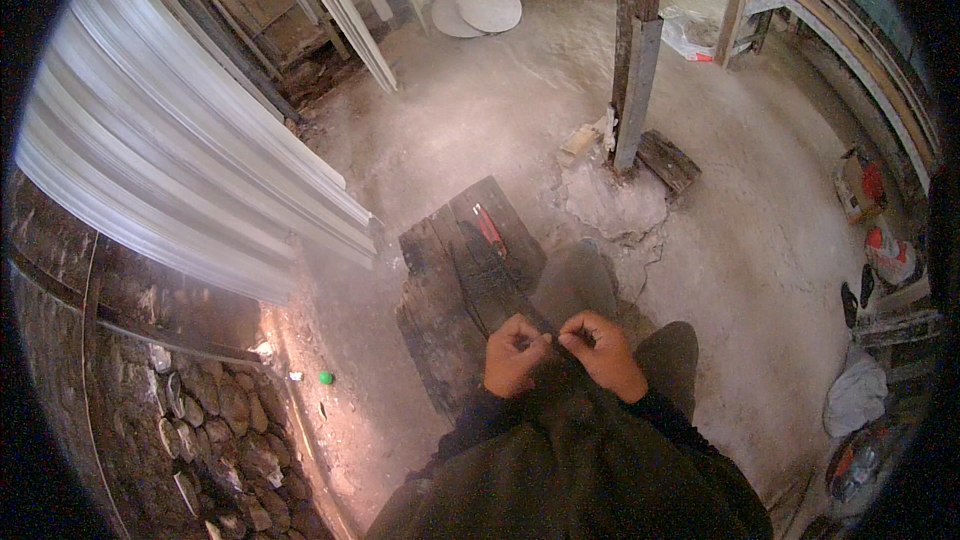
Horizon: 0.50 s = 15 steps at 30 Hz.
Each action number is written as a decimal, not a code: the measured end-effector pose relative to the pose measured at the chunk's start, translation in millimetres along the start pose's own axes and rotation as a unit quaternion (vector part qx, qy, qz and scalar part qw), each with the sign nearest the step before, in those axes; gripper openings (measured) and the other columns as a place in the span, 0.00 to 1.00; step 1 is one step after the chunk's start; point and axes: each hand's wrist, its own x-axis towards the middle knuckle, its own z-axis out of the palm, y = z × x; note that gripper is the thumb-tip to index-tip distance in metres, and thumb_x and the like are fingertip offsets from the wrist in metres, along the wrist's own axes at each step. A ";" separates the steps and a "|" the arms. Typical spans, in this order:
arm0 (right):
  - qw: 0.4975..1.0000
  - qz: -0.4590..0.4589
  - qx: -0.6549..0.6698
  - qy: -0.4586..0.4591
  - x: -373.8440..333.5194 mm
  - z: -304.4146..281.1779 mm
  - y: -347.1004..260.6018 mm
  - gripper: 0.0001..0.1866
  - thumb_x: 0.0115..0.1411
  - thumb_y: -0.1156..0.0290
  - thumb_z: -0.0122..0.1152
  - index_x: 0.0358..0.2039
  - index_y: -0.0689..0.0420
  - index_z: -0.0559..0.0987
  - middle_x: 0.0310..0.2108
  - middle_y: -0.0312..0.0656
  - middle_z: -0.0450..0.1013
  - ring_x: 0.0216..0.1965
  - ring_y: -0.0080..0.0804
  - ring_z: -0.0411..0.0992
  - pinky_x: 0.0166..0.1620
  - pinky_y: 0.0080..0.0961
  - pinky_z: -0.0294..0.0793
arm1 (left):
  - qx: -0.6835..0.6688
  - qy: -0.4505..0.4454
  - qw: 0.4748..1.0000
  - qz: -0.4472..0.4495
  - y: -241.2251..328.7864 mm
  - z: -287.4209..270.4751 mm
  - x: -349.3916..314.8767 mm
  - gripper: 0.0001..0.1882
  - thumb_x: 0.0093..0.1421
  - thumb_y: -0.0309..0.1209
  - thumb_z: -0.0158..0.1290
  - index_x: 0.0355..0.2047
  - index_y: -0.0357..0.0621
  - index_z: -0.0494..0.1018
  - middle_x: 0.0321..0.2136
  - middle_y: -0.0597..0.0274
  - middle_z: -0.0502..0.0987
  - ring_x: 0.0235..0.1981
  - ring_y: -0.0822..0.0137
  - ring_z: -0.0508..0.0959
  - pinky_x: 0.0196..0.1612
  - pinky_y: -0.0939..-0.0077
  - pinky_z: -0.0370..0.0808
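Observation:
Close in front of my body, my left hand (514,356) and my right hand (604,354) are held side by side, a small gap between their fingertips. Both are closed in a pinch. Whatever lies between the fingers is too small and dark to make out. Beyond them a dark, worn wooden board (430,280) lies on the floor. On its far part rests a red-handled hand tool (490,231) with a pale forked tip, touched by neither hand. Dark thin lines, perhaps strands or cracks, cross the board near my left hand.
Corrugated white sheets (180,130) lean at the left above piled stones (235,430). A wooden post (636,60) stands in a broken concrete base (610,198), beside a wood block (668,162). Round white discs (490,5) lie farther back. Bags (856,392) line the right side. A green cap (326,377) lies left.

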 end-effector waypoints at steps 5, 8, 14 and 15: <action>0.999 0.034 -0.018 0.013 -1.7 3.9 -10.2 0.06 0.54 0.72 0.53 0.29 0.60 0.70 0.26 0.35 0.68 0.29 0.21 0.65 0.35 0.19 0.65 | -0.036 0.023 0.999 -0.001 9.9 5.2 -2.9 0.10 0.47 0.27 0.55 0.21 0.42 0.63 0.19 0.70 0.65 0.24 0.77 0.65 0.28 0.84 0.62; 1.000 0.028 -0.006 0.009 -0.1 2.8 -1.2 0.05 0.55 0.73 0.52 0.30 0.60 0.69 0.26 0.35 0.67 0.30 0.20 0.65 0.36 0.18 0.65 | -0.050 -0.018 0.998 -0.040 20.3 9.0 -1.9 0.10 0.48 0.28 0.55 0.24 0.43 0.63 0.20 0.71 0.65 0.24 0.78 0.65 0.27 0.84 0.62; 1.000 0.016 0.014 0.021 -2.5 4.0 3.4 0.04 0.55 0.74 0.51 0.29 0.60 0.68 0.26 0.34 0.66 0.30 0.20 0.64 0.37 0.18 0.64 | -0.092 -0.013 0.994 -0.059 18.8 19.1 -2.7 0.09 0.49 0.29 0.55 0.24 0.43 0.65 0.21 0.73 0.67 0.24 0.80 0.65 0.27 0.84 0.63; 0.999 0.019 0.024 0.024 -2.4 5.5 6.5 0.04 0.55 0.74 0.51 0.29 0.60 0.68 0.26 0.35 0.66 0.30 0.20 0.64 0.37 0.18 0.64 | -0.089 -0.004 0.995 -0.044 15.3 19.5 -2.9 0.09 0.49 0.29 0.55 0.24 0.43 0.65 0.21 0.73 0.67 0.24 0.80 0.65 0.27 0.84 0.63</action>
